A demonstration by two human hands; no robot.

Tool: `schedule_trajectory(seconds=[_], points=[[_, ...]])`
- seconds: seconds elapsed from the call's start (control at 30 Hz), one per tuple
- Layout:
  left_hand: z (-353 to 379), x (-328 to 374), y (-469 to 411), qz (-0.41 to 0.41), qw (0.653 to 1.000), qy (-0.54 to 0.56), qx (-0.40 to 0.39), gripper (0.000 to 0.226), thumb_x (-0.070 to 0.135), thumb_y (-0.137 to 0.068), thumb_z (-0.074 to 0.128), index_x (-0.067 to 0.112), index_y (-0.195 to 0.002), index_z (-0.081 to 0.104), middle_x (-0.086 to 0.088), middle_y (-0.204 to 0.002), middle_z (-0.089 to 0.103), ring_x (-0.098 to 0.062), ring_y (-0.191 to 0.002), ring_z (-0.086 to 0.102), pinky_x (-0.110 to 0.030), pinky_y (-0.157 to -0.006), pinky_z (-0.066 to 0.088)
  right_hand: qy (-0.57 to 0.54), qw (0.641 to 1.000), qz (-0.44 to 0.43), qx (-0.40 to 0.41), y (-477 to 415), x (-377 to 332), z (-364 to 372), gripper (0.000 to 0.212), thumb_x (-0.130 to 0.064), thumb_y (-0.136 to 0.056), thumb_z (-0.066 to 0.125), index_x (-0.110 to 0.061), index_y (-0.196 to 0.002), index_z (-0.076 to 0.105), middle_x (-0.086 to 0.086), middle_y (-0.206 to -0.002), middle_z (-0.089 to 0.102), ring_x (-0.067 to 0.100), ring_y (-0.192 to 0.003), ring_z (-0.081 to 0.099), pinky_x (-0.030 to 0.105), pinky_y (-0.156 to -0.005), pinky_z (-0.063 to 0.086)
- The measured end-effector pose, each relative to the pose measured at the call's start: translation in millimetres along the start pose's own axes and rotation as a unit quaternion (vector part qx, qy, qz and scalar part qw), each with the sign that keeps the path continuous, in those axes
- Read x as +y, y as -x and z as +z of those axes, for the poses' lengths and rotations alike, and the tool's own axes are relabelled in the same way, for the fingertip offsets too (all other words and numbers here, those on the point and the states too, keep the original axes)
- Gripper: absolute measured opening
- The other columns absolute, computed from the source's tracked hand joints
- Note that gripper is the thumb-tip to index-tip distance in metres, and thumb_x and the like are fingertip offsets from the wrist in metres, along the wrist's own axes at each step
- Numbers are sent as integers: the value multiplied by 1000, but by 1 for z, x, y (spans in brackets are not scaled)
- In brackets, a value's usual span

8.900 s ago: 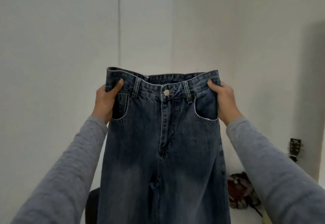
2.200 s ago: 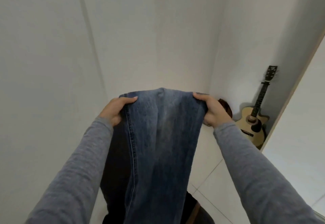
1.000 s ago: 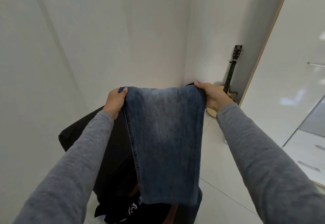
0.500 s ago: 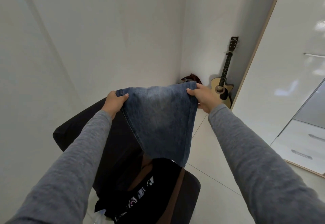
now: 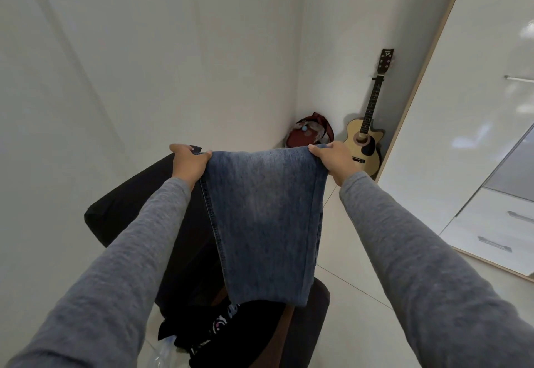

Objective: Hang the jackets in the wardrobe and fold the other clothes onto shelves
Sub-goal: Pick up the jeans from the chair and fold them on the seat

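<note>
A pair of blue jeans, folded over, hangs in front of me between both hands. My left hand grips the top left corner of the fold. At the top right corner my right hand grips the denim. Beneath the jeans lies a dark chair with black clothing bearing a printed pattern on its seat. The white wardrobe with drawers stands at the right.
An acoustic guitar leans in the corner beside the wardrobe's side. A red bag sits on the floor next to it. White walls close the left and back. Pale floor tiles run between chair and wardrobe.
The jeans went from held open at the waistband to folded over. In the last second the hanging fold swung up and dropped again, and my view turned slightly right toward the wardrobe.
</note>
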State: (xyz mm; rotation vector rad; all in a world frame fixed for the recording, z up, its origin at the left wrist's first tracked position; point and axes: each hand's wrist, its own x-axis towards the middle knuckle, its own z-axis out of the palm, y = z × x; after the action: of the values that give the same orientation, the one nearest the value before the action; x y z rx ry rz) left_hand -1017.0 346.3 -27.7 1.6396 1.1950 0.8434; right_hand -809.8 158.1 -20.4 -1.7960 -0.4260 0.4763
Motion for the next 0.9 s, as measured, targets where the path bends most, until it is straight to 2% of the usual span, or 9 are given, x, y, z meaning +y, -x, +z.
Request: schedule_trajectory(seconds=[0.1, 0.17, 0.3, 0.37, 0.47, 0.53, 0.63, 0.8, 0.9], points=[[0, 0, 1, -2, 999, -19, -27, 35, 22, -90, 61, 10, -109, 34, -7, -112, 43, -20, -103, 46, -33, -92, 42, 26, 999, -2, 25, -3, 5, 1, 26, -27, -81, 71, -9, -73, 54, 8, -78, 54, 21, -79, 52, 42, -77, 49], [1, -2, 1, -8, 998, -20, -64, 35, 23, -88, 64, 10, -111, 40, -9, -116, 46, -21, -106, 47, -32, -93, 42, 26, 999, 10, 29, -4, 4, 1, 33, -30, -76, 75, -8, -91, 56, 5, -79, 53, 20, -83, 52, 31, -66, 45], [-2, -6, 6, -8, 987, -40, -158, 56, 24, -74, 79, 11, -118, 47, -7, -121, 46, -21, -111, 46, -31, -89, 41, 57, 998, 15, -4, -8, 9, 0, 42, -24, -68, 79, -10, -99, 55, 2, -72, 48, 20, -79, 49, 25, -59, 37], [-5, -6, 6, -4, 975, -77, -208, 68, 23, -63, 87, 15, -119, 50, -4, -123, 45, -21, -114, 45, -35, -96, 42, 75, 997, 2, -36, 3, 6, -2, 34, -16, -68, 80, -13, -87, 52, 0, -70, 43, 20, -76, 45, 29, -67, 40], [-8, -6, 8, 12, 955, -143, -258, 69, 14, -52, 91, 22, -111, 54, -5, -123, 48, -24, -114, 47, -42, -101, 43, 114, 988, -4, -100, 12, 6, -5, 43, -10, -68, 82, -7, -103, 58, 1, -106, 52, 17, -102, 48, 32, -91, 39], [-8, -9, 7, 32, 944, -199, -262, 69, 13, -45, 92, 28, -102, 56, -6, -121, 50, -27, -113, 48, -46, -101, 43, 171, 975, -19, -139, 16, 3, -6, 54, -9, -65, 84, -8, -113, 60, 3, -127, 48, 22, -121, 42, 32, -95, 35], [-4, -13, 7, 46, 923, -286, -252, 68, 10, -49, 89, 31, -104, 56, -9, -126, 44, -33, -112, 47, -48, -103, 42, 280, 944, -35, -173, 16, 2, -4, 65, -9, -61, 85, -14, -120, 59, 4, -133, 47, 25, -125, 42, 36, -101, 38], [15, -13, 13, 105, 916, -346, -171, 36, 13, -69, 82, 17, -101, 66, -15, -125, 38, -38, -110, 48, -45, -101, 43, 350, 922, -103, -131, 12, 12, 1, 36, -14, -71, 79, -3, -103, 68, 7, -99, 61, 21, -95, 54, 28, -75, 41], [31, -6, 12, 127, 896, -406, -131, 22, 23, -79, 75, 11, -97, 70, -18, -131, 33, -37, -112, 45, -42, -101, 41, 437, 887, -113, -94, 2, 18, 1, 28, -28, -79, 73, -8, -98, 68, 10, -99, 59, 23, -102, 49, 32, -81, 42]])
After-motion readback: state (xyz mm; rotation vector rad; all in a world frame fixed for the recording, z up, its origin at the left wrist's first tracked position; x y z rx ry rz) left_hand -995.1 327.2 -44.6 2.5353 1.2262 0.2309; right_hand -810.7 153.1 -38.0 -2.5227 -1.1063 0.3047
